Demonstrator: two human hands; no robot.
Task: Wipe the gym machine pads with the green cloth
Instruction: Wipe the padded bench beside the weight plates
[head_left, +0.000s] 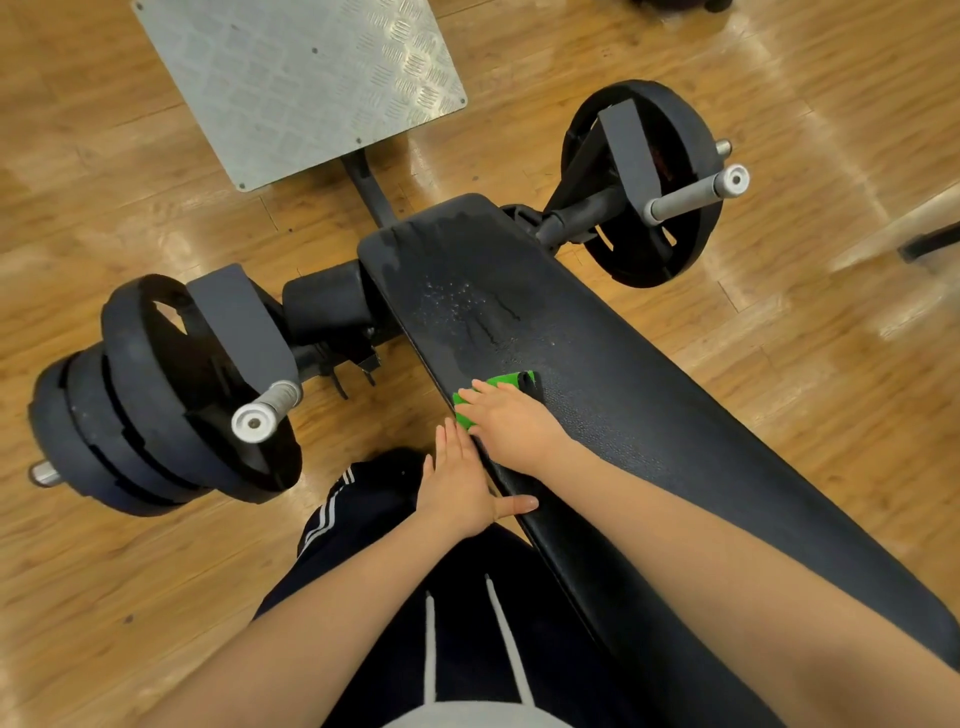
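A long black padded bench pad runs from upper middle to lower right. Spray droplets and wet streaks show on its upper part. My right hand lies flat with straight fingers on the green cloth, pressing it onto the pad near the pad's left edge. My left hand rests with straight fingers along the pad's left edge just below, thumb lying on the pad surface.
Black weight plates on a sleeve stand to the left, and another plate at upper right. A metal checker foot plate lies at the top. Wooden floor surrounds the machine. My dark trousers are beside the pad.
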